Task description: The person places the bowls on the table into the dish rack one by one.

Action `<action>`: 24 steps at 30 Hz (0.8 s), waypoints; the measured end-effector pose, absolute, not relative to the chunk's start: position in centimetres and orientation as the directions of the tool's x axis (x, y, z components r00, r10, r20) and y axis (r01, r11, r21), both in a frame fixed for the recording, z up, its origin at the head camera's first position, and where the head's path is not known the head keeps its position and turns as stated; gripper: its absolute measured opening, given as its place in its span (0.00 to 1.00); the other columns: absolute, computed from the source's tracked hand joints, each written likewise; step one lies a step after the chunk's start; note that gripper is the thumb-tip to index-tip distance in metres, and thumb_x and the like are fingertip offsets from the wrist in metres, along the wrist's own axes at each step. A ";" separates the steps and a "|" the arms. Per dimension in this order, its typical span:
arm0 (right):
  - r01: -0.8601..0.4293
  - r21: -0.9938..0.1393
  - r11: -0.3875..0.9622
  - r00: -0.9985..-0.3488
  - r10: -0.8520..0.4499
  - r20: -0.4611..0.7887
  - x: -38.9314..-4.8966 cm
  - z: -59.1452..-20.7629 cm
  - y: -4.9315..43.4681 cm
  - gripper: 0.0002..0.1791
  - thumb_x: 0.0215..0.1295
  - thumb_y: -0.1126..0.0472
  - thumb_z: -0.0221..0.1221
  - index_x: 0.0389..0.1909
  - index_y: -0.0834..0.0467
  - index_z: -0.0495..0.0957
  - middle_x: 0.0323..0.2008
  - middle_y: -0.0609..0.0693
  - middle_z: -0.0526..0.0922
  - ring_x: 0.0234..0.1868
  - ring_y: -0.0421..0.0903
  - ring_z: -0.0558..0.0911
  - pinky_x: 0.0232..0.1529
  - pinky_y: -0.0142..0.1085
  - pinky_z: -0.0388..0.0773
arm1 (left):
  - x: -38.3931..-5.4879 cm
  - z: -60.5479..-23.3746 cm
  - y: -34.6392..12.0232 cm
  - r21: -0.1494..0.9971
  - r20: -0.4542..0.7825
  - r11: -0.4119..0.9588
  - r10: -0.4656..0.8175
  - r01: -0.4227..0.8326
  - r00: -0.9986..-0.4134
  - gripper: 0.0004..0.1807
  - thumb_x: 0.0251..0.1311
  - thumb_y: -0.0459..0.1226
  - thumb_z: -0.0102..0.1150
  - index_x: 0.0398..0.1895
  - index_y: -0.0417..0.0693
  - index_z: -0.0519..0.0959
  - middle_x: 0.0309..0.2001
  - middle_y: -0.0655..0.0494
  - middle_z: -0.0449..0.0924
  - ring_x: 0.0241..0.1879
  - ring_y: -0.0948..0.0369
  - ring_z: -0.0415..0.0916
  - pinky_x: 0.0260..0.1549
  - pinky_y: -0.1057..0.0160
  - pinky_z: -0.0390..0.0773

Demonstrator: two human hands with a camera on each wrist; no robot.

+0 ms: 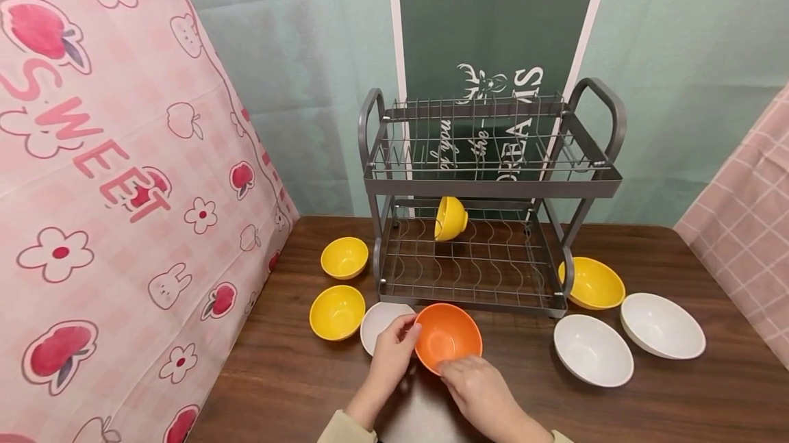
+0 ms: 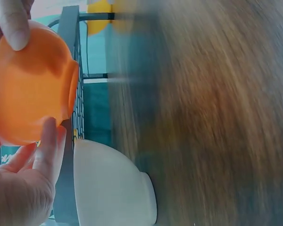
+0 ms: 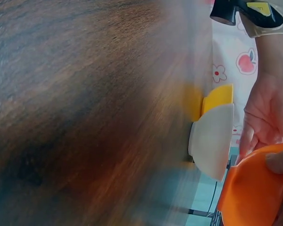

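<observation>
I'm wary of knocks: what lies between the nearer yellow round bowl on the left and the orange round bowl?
A white round bowl, partly hidden by the left hand, lies between the yellow bowl and the orange bowl in the head view.

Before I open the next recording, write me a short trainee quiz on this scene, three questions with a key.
1. True or false: only the left hand touches the orange bowl.
2. Which tier of the rack holds a tipped yellow bowl: A, upper; B, lower?
3. How many white bowls show in the head view?

Key:
1. False; the right hand touches it too.
2. B.
3. Three.
</observation>
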State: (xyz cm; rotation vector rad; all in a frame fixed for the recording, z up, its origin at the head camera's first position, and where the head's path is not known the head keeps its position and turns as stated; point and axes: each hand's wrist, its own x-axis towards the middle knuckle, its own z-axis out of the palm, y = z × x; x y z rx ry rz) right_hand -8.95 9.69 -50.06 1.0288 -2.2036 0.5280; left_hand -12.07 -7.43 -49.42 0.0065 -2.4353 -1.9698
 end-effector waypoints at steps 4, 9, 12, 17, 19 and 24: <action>-0.802 -0.084 0.591 -0.462 -0.526 0.714 -9.1 -50.0 9.7 0.27 0.74 0.51 0.34 0.29 0.52 0.81 0.26 0.40 0.83 0.29 0.36 0.80 0.37 0.32 0.75 | -12.2 -49.5 -7.4 0.994 -0.099 0.046 -0.017 -0.100 -0.995 0.16 0.62 0.35 0.53 0.50 0.34 0.75 0.43 0.36 0.80 0.33 0.59 0.79 0.25 0.65 0.82; -0.814 -0.046 0.580 -0.418 -0.528 0.739 -9.4 -49.6 9.7 0.26 0.74 0.52 0.35 0.30 0.52 0.82 0.28 0.41 0.83 0.33 0.38 0.81 0.41 0.36 0.75 | -12.1 -49.4 -7.6 0.989 -0.145 -0.016 -0.029 -0.145 -0.989 0.17 0.62 0.36 0.52 0.51 0.34 0.75 0.42 0.39 0.81 0.30 0.63 0.78 0.25 0.64 0.82; -0.809 -0.033 0.587 -0.410 -0.523 0.747 -9.5 -49.3 9.8 0.25 0.74 0.52 0.36 0.31 0.52 0.83 0.32 0.43 0.84 0.37 0.40 0.82 0.46 0.38 0.74 | -12.0 -49.3 -7.6 0.988 -0.151 -0.047 -0.033 -0.150 -0.988 0.18 0.62 0.36 0.51 0.51 0.34 0.74 0.43 0.39 0.81 0.31 0.64 0.79 0.25 0.65 0.82; -0.812 -0.083 0.577 -0.421 -0.481 0.769 -9.7 -48.9 9.8 0.23 0.73 0.52 0.38 0.34 0.54 0.82 0.42 0.49 0.83 0.46 0.47 0.81 0.67 0.35 0.60 | -11.8 -49.3 -7.6 0.970 -0.192 -0.158 -0.020 -0.186 -0.981 0.19 0.63 0.36 0.49 0.53 0.32 0.72 0.43 0.44 0.80 0.32 0.64 0.80 0.28 0.64 0.83; -0.810 -0.122 0.574 -0.439 -0.456 0.774 -9.8 -48.8 9.8 0.22 0.72 0.51 0.40 0.37 0.55 0.82 0.48 0.52 0.81 0.51 0.50 0.78 0.71 0.35 0.51 | -11.8 -49.3 -7.5 0.957 -0.210 -0.208 -0.013 -0.203 -0.978 0.19 0.64 0.36 0.48 0.53 0.31 0.71 0.43 0.47 0.80 0.32 0.64 0.80 0.29 0.64 0.83; -0.773 -0.248 0.585 -0.529 -0.377 0.760 -9.7 -48.7 10.0 0.23 0.69 0.47 0.43 0.49 0.57 0.78 0.60 0.58 0.72 0.65 0.49 0.66 0.73 0.35 0.41 | -11.8 -49.3 -7.3 0.922 -0.239 -0.308 0.022 -0.234 -0.971 0.19 0.66 0.36 0.44 0.53 0.30 0.69 0.40 0.53 0.80 0.33 0.65 0.80 0.31 0.65 0.82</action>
